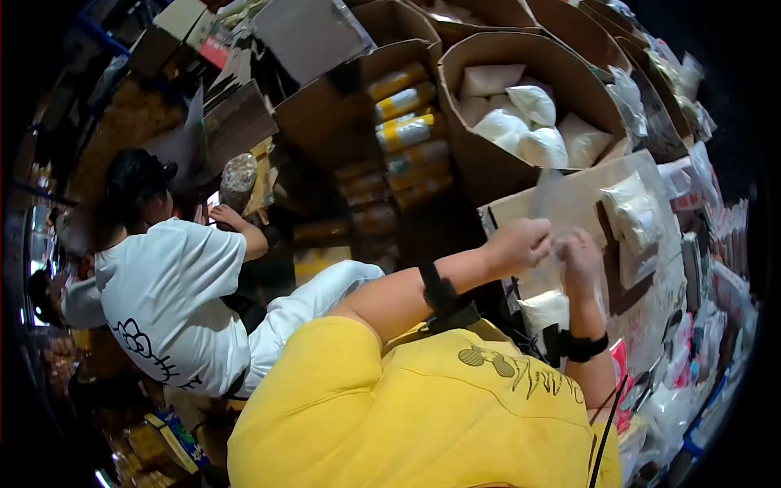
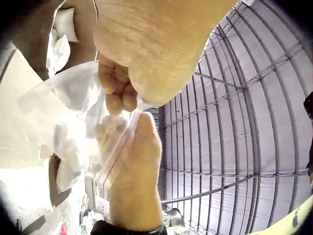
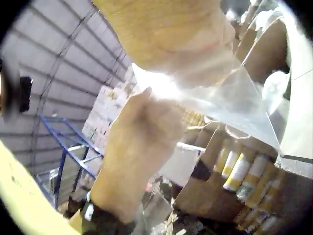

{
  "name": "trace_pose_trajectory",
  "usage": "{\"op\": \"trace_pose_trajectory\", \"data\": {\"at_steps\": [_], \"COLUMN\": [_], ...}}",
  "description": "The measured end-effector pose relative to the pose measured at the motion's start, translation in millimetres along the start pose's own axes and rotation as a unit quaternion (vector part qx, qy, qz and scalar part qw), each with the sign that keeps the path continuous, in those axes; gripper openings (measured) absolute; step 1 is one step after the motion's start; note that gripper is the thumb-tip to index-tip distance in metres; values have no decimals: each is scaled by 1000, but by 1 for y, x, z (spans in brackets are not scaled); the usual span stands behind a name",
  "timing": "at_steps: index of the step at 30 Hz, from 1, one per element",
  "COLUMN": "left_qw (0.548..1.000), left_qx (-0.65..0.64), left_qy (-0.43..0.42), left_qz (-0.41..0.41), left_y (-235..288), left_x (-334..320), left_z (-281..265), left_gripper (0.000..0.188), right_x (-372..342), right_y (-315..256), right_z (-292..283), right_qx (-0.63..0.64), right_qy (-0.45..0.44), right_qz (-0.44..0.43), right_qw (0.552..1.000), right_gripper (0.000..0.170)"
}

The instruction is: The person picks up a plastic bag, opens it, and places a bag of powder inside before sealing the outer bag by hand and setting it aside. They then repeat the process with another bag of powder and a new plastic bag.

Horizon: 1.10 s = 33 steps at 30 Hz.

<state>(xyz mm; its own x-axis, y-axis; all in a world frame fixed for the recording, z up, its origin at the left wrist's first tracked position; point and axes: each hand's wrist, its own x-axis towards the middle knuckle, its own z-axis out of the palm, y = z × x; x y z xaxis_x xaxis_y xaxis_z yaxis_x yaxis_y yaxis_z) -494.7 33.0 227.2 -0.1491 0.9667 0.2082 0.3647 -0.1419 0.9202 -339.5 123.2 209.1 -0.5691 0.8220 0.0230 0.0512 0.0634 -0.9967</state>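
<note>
A clear plastic zip bag (image 2: 73, 105) with a red line along its mouth is stretched between my two hands. My left hand (image 1: 521, 244) has its fingers curled and grips the bag's edge. Close beside it, my right hand (image 1: 579, 256) holds the bag too, its fingertips partly behind the clear film and blurred in the head view. The bag looks flat in the right wrist view. Beneath the hands, a white filled packet (image 1: 545, 313) lies on a cardboard surface (image 1: 663, 281), with stacked white packets (image 1: 630, 213) beyond.
An open carton (image 1: 529, 61) of white filled bags stands ahead. To its left, a deep carton holds yellow-and-white tubular packs (image 1: 405, 130). A person in white (image 1: 175, 301) sits at my left. Plastic packaging (image 1: 671, 415) crowds the right side.
</note>
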Motion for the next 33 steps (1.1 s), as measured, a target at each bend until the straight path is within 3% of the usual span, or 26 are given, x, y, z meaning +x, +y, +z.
{"op": "trace_pose_trajectory", "data": {"at_steps": [1, 2, 6, 7, 8, 10, 13, 16, 17, 20, 23, 26, 27, 30, 32, 33], "left_qw": [999, 996, 997, 996, 995, 991, 992, 988, 987, 986, 981, 984, 984, 983, 981, 979], "left_qx": [20, 41, 15, 8, 1, -13, 38, 80, 41, -34, -104, 132, 155, 140, 112, 128], "left_qy": [22, 43, 48, 77, 79, 83, 97, 123, 143, 140, 129, 110, 81, 118, 137, 140], "left_qz": [35, 69, -56, -52, -68, -103, -68, -44, -52, -86, -102, 43, 20, -27, -80, -73], "left_y": [-6, -12, -26, -30, -34, -29, -37, -43, -46, -43, -47, -54, -52, -76, -75, -79], "left_x": [-2, -4, -12, -12, -12, -14, -15, -10, -6, -1, 7, 12, 13, 16, 14, 10], "left_z": [6, 11, 22, 26, 27, 24, 28, 18, 14, 4, 17, 26, 26, 18, 2, -4], "left_gripper": [15, 14, 13, 14, 15, 16, 18, 19, 18, 11, 11, 11, 11, 9, 11, 11], "right_x": [5, 4, -11, -15, -15, -21, -18, -9, -6, -6, -12, -20, -23, -48, -80, -108], "right_y": [-5, 4, 20, 27, 39, 56, 54, 43, 30, 33, 32, 33, 41, 31, 102, 149], "right_z": [-10, -25, -16, -9, -10, 5, 5, -23, -32, -70, -81, -104, -120, -153, -222, -271], "right_qx": [51, 27, -53, -63, -159, -118, -120, -324, -341, -384, -437, -349, -210, -1, -56, -89], "right_qy": [58, 62, -26, -34, -74, -67, -113, -77, -45, 42, 27, 4, -77, 83, 253, 223], "right_qz": [59, 28, 43, 76, 66, 84, 154, 23, -2, 9, -18, 61, 133, 259, 297, 338], "right_qw": [995, 997, 997, 995, 982, 987, 974, 943, 939, 922, 899, 935, 966, 962, 919, 910], "right_gripper": [15, 15, 15, 15, 15, 17, 16, 15, 14, 15, 19, 22, 28, 34, 35, 37]}}
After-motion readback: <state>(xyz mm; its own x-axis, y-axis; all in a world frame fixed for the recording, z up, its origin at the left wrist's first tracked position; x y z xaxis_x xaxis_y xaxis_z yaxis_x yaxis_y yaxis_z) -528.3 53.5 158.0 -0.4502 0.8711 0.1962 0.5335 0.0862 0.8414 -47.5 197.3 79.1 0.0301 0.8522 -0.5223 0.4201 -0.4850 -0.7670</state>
